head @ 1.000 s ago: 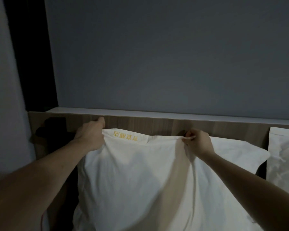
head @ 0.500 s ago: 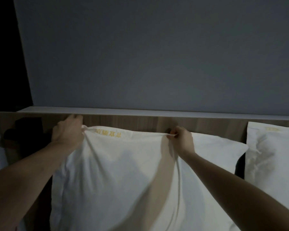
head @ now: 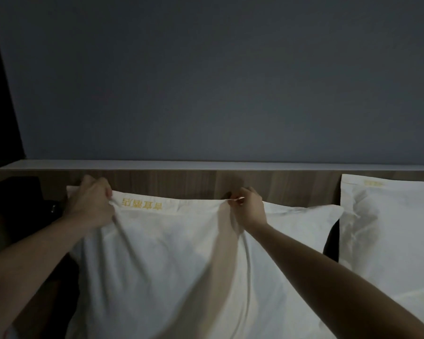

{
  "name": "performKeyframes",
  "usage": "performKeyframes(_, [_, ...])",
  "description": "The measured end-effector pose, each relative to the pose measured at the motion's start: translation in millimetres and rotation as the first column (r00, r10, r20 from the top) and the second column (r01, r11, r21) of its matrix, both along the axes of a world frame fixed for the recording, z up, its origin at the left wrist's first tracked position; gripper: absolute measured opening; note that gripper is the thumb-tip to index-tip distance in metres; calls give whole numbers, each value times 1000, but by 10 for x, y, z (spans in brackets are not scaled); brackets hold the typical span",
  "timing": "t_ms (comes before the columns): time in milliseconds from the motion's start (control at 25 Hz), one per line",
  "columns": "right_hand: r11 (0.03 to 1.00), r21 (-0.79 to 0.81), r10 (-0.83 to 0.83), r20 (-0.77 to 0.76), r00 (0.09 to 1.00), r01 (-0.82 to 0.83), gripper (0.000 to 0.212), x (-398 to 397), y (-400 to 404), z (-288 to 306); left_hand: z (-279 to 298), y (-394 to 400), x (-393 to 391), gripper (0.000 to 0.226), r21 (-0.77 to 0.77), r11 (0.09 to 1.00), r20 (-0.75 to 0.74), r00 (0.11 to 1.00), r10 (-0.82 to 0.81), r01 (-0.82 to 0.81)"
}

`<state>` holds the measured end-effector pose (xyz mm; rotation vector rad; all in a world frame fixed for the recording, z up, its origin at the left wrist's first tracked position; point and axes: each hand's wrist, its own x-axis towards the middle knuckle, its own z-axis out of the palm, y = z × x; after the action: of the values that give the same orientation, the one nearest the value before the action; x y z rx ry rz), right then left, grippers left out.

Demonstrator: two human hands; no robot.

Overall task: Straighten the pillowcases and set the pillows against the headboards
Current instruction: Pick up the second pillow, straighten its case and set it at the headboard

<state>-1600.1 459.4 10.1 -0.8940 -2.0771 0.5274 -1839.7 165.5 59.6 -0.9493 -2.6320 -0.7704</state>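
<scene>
Standing upright against the wooden headboard [head: 194, 182], a white pillow [head: 169, 265] has its long axis running left to right, its upper edge with yellow embroidered lettering [head: 141, 204]. The left hand [head: 90, 206] clenches the top left corner – the right hand [head: 249, 207] pinches the top edge mid-way. A second pillow [head: 389, 228] leans further right.

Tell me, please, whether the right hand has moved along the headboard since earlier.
No. The camera panned, but the right hand stays just below the headboard ledge, equally far from the neighbouring pillow, pinching the pillowcase.
</scene>
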Motion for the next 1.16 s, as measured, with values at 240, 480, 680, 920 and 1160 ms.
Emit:
performKeyframes(240, [989,132,68,-13,998,-66,25,597,-477,-412,-689,-290,704,53,-46,962,-137,953,-271,267])
performKeyframes(480, [995,100,-17,274,962,-10,63,972,-767,-1140,-1227,-469,787,84,-373,893,-113,942,-315,253])
performKeyframes(680, [998,39,-51,285,957,42,70,993,-857,-1239,-1245,-543,821,96,-389,894,-140,945,-296,222])
performKeyframes(920, [987,-143,86,80,993,-74,67,1366,-1366,-1635,-1350,-672,1442,82,-312,860,-368,783,-501,403])
performKeyframes(1160, [936,-315,211,153,965,-155,78,1835,-2051,-2222,-1901,-1033,1433,83,-464,774,-55,857,-512,432])
